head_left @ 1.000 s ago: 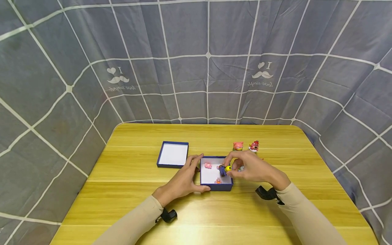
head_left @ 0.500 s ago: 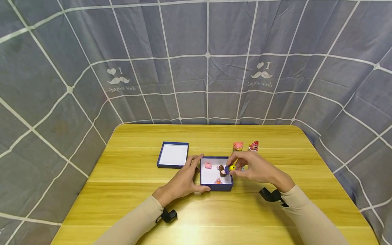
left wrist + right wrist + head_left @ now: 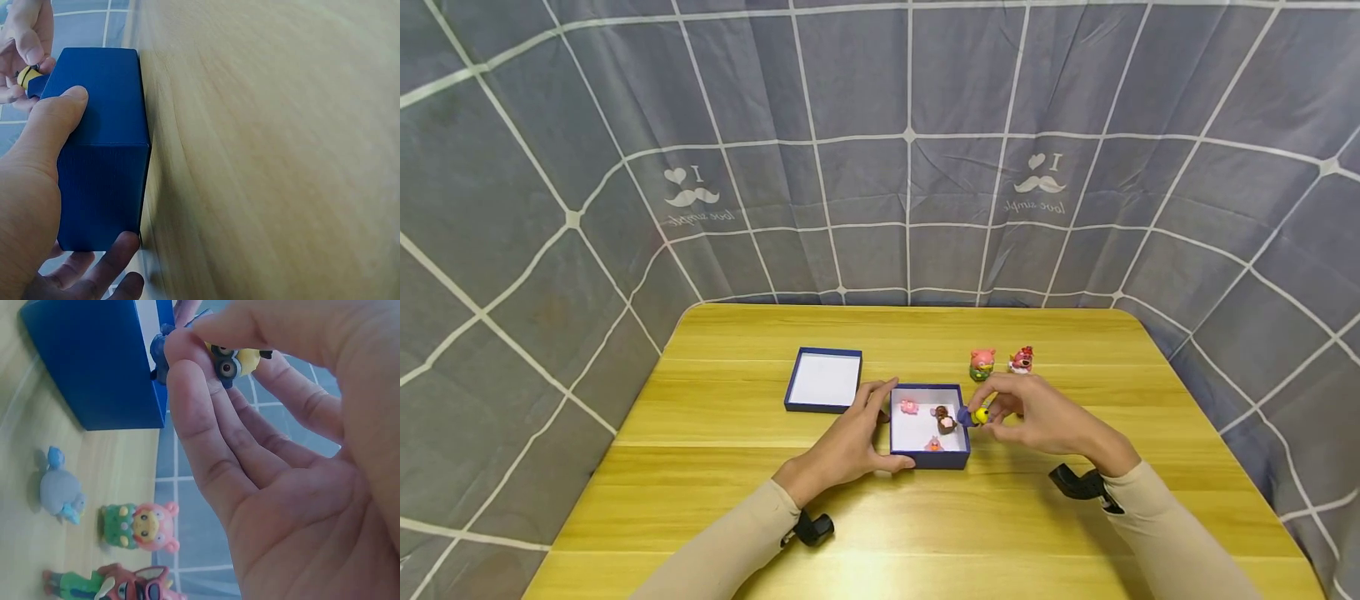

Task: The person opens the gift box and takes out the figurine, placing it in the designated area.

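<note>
An uncovered blue box (image 3: 951, 459) with a white inside stands on the table, holding two small pink figures (image 3: 909, 407) (image 3: 934, 444) and a brown one (image 3: 946, 424). My left hand (image 3: 842, 442) grips its left side, with the thumb on the near wall, as the left wrist view also shows (image 3: 100, 119). Over the box's right edge, my right hand (image 3: 1045, 419) pinches a yellow and blue goggled figure (image 3: 975, 416) between thumb and fingers. In the right wrist view the figure's goggled face (image 3: 228, 365) shows beside the fingertips.
A blue-rimmed lid (image 3: 824, 380) lies left of the box, white inside up. Behind my right hand stand a pink and green figure (image 3: 982, 364) and a red one (image 3: 1021, 360). A grey-blue figure (image 3: 60, 490) is near the box in the right wrist view. A grey checked curtain (image 3: 865, 183) surrounds the table.
My right hand has moved right with the yellow and blue figure, from above the box's inside to its right edge, uncovering the brown figure. My left hand has stayed on the box.
</note>
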The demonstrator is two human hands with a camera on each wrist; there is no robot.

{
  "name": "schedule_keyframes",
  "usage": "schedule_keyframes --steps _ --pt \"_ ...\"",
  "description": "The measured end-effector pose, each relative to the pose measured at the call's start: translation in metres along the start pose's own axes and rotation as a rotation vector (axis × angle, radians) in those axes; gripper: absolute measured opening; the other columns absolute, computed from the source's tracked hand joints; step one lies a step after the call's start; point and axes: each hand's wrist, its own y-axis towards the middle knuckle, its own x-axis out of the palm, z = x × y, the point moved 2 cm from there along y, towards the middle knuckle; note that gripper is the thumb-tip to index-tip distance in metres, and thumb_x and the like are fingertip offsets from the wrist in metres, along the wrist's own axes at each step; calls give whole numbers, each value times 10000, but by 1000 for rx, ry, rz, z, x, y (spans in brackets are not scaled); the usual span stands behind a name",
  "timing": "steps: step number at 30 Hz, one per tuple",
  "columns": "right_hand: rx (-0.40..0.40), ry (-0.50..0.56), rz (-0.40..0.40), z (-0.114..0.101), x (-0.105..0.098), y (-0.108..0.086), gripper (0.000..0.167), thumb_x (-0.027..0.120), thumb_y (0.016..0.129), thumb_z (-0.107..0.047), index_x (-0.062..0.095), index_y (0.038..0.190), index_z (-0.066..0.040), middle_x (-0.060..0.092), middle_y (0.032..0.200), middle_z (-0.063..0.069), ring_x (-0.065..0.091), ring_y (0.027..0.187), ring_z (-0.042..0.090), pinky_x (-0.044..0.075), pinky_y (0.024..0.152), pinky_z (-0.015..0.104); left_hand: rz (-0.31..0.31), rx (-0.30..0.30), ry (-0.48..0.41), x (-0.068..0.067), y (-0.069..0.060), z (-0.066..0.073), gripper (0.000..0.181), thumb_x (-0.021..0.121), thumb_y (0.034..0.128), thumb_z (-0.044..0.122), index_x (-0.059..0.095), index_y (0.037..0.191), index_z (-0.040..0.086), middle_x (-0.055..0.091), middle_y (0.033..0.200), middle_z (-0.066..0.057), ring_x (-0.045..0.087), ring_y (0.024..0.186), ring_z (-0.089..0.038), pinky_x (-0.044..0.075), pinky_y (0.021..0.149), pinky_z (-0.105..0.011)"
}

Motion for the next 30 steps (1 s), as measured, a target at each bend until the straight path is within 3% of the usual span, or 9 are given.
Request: schedule_keyframes --steps 10,18,30 --pt "42 18 52 7 -2 -8 287 902 977 45 768 1187 -97 798 1158 77 833 898 161 691 826 265 5 0 7 -1 -1 0 1280 1031 912 465 255 1858 90 365 1820 -188 702 1383 -265 625 1198 -492" --pt "87 -96 80 18 6 -15 238 950 975 -77 778 1131 -128 812 1011 -45 740 802 1 647 750 241 3 -1 13 -1 -1 -1 1285 1035 905 476 259 1858 101 368 1823 -188 709 1386 -266 628 1193 -491" --pt "163 -141 15 28 9 -17 210 957 991 -189 768 1079 -172 777 941 -98 706 813 -18 632 753 236 -4 -12 -3 -4 3 5 1284 1037 907 457 257 1856 85 371 1814 -182 698 1381 -247 628 1189 -477"
